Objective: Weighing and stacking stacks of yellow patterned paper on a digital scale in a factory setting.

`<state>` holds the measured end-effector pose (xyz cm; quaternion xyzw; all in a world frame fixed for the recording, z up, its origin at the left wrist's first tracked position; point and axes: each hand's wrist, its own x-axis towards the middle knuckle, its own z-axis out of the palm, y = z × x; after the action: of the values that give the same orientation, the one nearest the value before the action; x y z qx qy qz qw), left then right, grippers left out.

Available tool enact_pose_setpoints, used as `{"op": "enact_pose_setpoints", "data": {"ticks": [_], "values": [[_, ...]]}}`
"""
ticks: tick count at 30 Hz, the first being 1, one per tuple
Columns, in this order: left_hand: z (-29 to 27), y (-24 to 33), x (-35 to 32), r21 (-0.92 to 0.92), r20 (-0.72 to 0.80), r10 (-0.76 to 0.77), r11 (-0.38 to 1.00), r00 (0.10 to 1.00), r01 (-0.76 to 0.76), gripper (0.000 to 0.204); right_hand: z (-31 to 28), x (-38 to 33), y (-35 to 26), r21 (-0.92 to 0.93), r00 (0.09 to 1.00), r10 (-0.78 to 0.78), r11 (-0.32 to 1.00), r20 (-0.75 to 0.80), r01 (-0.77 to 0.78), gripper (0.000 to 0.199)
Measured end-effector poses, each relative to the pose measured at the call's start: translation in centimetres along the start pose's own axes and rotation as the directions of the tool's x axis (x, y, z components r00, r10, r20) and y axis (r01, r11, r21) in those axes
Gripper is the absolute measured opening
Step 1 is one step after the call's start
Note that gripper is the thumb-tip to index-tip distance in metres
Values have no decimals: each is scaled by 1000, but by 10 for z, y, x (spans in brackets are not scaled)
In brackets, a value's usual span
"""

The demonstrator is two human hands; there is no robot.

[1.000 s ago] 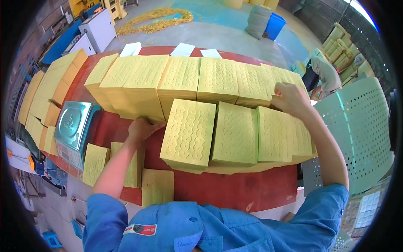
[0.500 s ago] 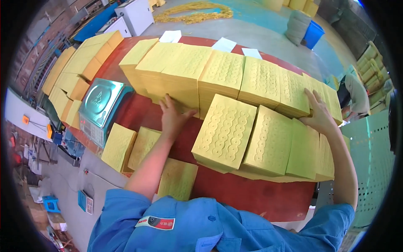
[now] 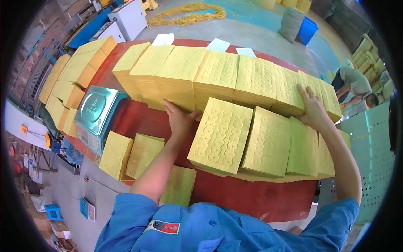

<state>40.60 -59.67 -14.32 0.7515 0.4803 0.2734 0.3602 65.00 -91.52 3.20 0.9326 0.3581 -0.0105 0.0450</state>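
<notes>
Paper stacks (image 3: pixel 268 143) in two rows on the red table (image 3: pixel 252 197), front row (image 3: pixel 220 130) partly blocking the back row (image 3: pixel 180 63). Left grip (image 3: pixel 180 122) spread at the back row's near face, right grip (image 3: pixel 312 110) spread over its right end. Silver scale (image 3: pixel 97 105) farther left. Beyond, white sheets (image 3: pixel 218 45), then grey sack (image 3: pixel 290 23) beside blue bin (image 3: pixel 308 31).

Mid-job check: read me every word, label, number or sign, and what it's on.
Silver square metal weighing plate: emblem with lettering, which I don't copy out.
Pale flat control panel at its near edge: markings too small to read.
Red, white and black rectangular patch on the blue cloth shirt: printed characters, likewise not copied.
Yellow rectangular embossed stacks: ring patterns, no words that I can make out.
</notes>
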Motion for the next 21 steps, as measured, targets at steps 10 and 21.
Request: {"op": "enact_pose_setpoints", "data": {"ticks": [10,21], "values": [[11,2,24,27,-34,-7,1000,999,8,137,6,19,-6,-33,998,-6,999,-58,4,108],[30,-38,41,-518,86,114,854,990,-53,117,3,20,21,92,997,-81,993,8,80,105]]}}
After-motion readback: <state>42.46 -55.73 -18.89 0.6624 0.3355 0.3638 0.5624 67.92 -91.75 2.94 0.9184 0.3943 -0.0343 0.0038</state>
